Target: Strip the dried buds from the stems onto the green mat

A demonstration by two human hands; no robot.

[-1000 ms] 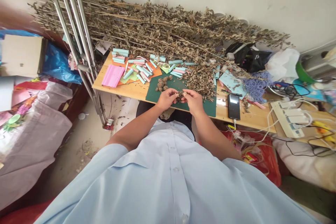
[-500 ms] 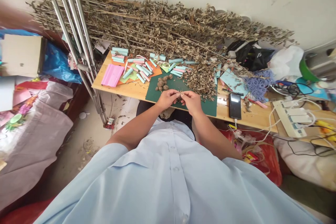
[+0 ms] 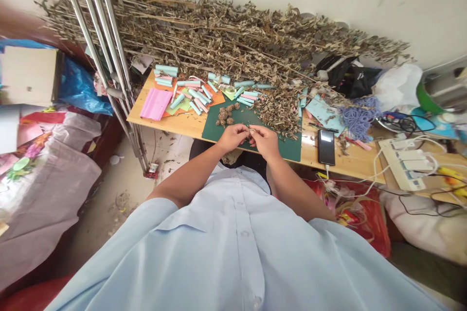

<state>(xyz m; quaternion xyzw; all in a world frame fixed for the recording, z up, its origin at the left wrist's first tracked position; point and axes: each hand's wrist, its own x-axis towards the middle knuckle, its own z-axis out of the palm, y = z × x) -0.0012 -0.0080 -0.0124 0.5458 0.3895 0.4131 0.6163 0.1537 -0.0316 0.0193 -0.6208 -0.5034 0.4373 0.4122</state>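
My left hand (image 3: 233, 137) and my right hand (image 3: 265, 141) meet over the front edge of a dark green mat (image 3: 288, 148). Their fingertips are pinched together, closed around a small bit of dried, leafy material that is mostly hidden by the fingers. Just beyond my left hand lie several round brown balls (image 3: 225, 115), which look like rolled dried leaf. A heap of crumbled dried leaves (image 3: 279, 112) covers the mat beyond my right hand.
Blue and pink paper rolls (image 3: 197, 95) lie along the back of the wooden table (image 3: 189, 126), beside pink paper (image 3: 155, 104). Long dried plant stalks (image 3: 219, 34) stretch behind. A phone (image 3: 326, 146), purple cord (image 3: 361, 117) and a power strip (image 3: 402, 163) are rightward. Metal poles (image 3: 105, 34) stand left.
The fingers of my right hand have shifted slightly at the pinch. Both hands otherwise stay in the same place, and the things on the table have not moved.
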